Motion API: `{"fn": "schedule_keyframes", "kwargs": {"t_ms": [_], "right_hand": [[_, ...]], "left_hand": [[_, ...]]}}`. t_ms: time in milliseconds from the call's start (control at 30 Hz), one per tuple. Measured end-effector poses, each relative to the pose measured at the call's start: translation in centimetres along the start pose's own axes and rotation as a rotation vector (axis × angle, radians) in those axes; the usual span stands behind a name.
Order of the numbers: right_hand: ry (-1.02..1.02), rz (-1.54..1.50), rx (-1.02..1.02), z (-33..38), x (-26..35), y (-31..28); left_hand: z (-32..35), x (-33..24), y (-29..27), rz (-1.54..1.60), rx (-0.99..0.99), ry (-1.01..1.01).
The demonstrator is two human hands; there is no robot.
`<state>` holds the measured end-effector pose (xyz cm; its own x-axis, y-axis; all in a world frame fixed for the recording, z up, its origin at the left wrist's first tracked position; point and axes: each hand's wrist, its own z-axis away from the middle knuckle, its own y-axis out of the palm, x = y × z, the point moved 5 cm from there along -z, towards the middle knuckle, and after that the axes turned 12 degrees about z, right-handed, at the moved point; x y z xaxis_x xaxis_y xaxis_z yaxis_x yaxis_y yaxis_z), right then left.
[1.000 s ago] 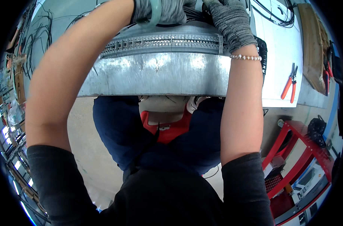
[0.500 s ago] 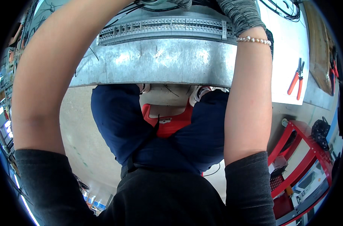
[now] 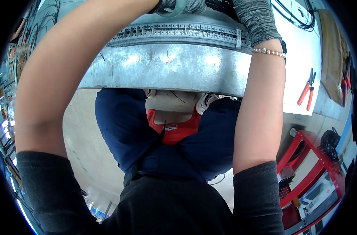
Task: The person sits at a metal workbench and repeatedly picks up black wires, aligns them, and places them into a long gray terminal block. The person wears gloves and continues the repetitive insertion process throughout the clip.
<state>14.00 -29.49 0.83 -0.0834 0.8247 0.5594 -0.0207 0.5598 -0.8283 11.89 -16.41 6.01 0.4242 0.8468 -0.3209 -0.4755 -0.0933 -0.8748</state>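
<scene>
Left arm: bare forearm stretched up and far from the lower left, black sleeve at the upper arm, reaching over the near edge of the metal panel [image 3: 166, 70].
Left hand [image 3: 180, 5]: in a grey knit glove, mostly cut off by the top rim; resting at the far side of the terminal strip [image 3: 178, 30]; a curl of grey-green band [image 3: 174, 11] showing under the glove.
Left fingers: out of sight past the rim, so cannot tell whether spread or clenched, or whether gripping anything.
Right arm: bare forearm raised straight up on the right, black sleeve at the upper arm, bead bracelet [image 3: 269, 52] at the wrist just over the panel's right end.
Right hand [image 3: 257, 19]: grey knit glove, back of the hand toward the camera, reaching past the right end of the terminal strip toward dark cables [image 3: 221, 4] at the far edge.
Right fingers: hidden beyond the top rim; cannot tell how far open.
Metal panel: grey sheet metal, lying wide across the upper middle, between both arms, above the knees in blue trousers [image 3: 127, 129].
Terminal strip: long grey row of small blocks along the panel's far side, running left to right.
Right side: red-handled pliers [image 3: 307, 89] on a white sheet [image 3: 300, 47], well apart from the right hand; red frame [image 3: 304, 164] lower right.
</scene>
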Motion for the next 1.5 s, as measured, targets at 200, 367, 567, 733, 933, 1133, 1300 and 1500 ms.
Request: {"fn": "schedule_keyframes", "kwargs": {"t_ms": [200,367,567,733,933,1133,1300,1500], "right_hand": [[-0.079,-0.174,0.102,1.4,2.7,0.5],[-0.203,-0.097,0.239,2.3,0.4,-0.1],[-0.237,0.228,0.160,3.6,1.7,1.0],[-0.116,0.420,0.229,3.2,2.1,1.0],[-0.140,0.495,0.246,3.0,2.3,1.2],[-0.193,0.391,0.091,3.4,2.3,0.5],[-0.183,0.293,0.060,3.2,2.1,0.5],[-0.198,0.267,0.030,3.3,2.1,0.4]], "left_hand": [[1.7,0.8,1.8,-0.229,-0.145,-0.054],[-0.3,0.0,1.8,-0.148,-0.018,-0.025],[-0.1,2.0,2.3,0.002,-0.002,-0.058],[-0.5,2.9,1.9,0.159,0.055,-0.090],[-1.5,4.7,0.6,0.304,-0.020,0.321],[-2.7,2.6,-0.9,0.248,0.001,0.074],[-3.9,4.0,0.0,0.361,0.007,0.144],[-6.2,3.8,0.6,0.125,0.099,-0.005]]}}
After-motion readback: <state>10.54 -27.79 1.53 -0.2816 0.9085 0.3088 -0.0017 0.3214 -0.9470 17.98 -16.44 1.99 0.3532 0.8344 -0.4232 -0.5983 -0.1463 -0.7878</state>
